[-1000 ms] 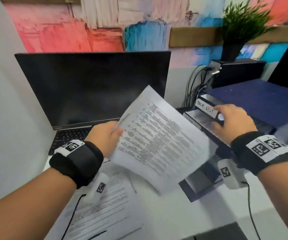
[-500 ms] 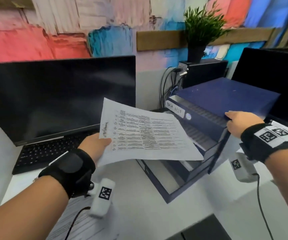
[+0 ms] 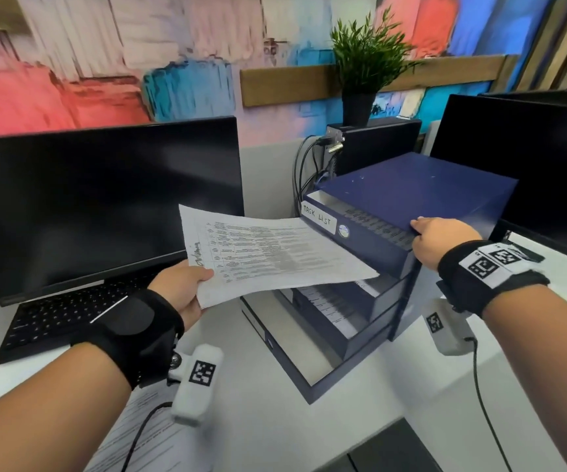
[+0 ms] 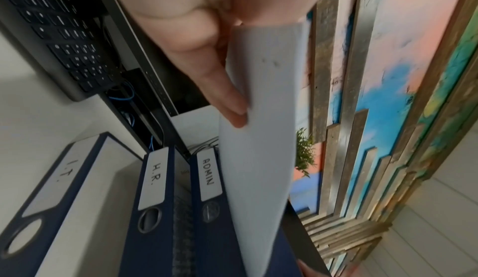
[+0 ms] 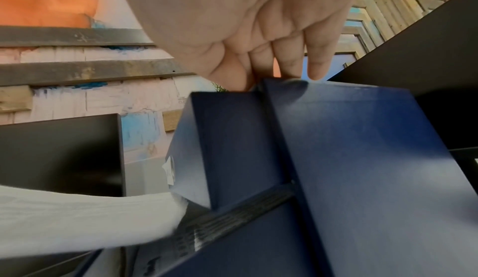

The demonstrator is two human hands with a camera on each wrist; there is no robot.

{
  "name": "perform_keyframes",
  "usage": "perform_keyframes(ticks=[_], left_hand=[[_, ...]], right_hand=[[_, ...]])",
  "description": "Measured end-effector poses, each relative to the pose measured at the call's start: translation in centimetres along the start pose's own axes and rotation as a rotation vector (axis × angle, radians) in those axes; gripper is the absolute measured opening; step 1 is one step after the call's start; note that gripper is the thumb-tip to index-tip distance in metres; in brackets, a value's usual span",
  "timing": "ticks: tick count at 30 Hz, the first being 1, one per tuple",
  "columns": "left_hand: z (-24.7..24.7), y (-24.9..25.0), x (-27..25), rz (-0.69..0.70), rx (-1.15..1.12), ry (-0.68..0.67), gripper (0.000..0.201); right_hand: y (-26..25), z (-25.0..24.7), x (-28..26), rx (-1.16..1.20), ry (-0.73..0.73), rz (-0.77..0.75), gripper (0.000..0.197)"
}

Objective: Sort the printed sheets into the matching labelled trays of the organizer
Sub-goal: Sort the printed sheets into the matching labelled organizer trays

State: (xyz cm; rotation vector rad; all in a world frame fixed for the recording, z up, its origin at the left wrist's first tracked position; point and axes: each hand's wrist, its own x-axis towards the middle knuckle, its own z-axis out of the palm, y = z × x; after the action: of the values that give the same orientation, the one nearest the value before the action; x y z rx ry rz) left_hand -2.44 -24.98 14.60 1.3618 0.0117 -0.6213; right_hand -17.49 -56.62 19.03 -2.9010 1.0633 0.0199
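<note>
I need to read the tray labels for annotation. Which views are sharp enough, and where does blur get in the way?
Head view: the TASK LIST label reads clearly, but the sheet has print too fine to read. Left wrist view: I.T., H.R. and ADMIN read, slightly soft and turned sideways. Right wrist view: heavy blur, no label readable.

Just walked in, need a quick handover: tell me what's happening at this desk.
A person is filing papers. The left hand pinches a printed sheet by its corner, holding it out toward the dark blue organizer, just below the TASK LIST tray. The right hand holds the organizer's top front corner. More sheets lie on the desk.
</note>
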Motion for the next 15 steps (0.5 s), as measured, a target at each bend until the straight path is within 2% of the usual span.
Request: perform_keyframes(ticks=[5,8,15], left_hand=[[2.5,-1.1,0.3,-0.053,-0.028,-0.104,0.033],[4.1,-1.7,0.7,-0.070,0.058,-0.124,0.029],[7.4,-2.7,3.0,-0.010,0.119,-0.208,0.030]], right_hand=[[0.0,0.1,0.0,-0.003,-0.002,-0.001,0.044],[0.0,0.2,-0.1,-0.003,-0.007,-0.002,0.044],[0.1,0.3,0.0,-0.006,-0.012,-0.020,0.047]])
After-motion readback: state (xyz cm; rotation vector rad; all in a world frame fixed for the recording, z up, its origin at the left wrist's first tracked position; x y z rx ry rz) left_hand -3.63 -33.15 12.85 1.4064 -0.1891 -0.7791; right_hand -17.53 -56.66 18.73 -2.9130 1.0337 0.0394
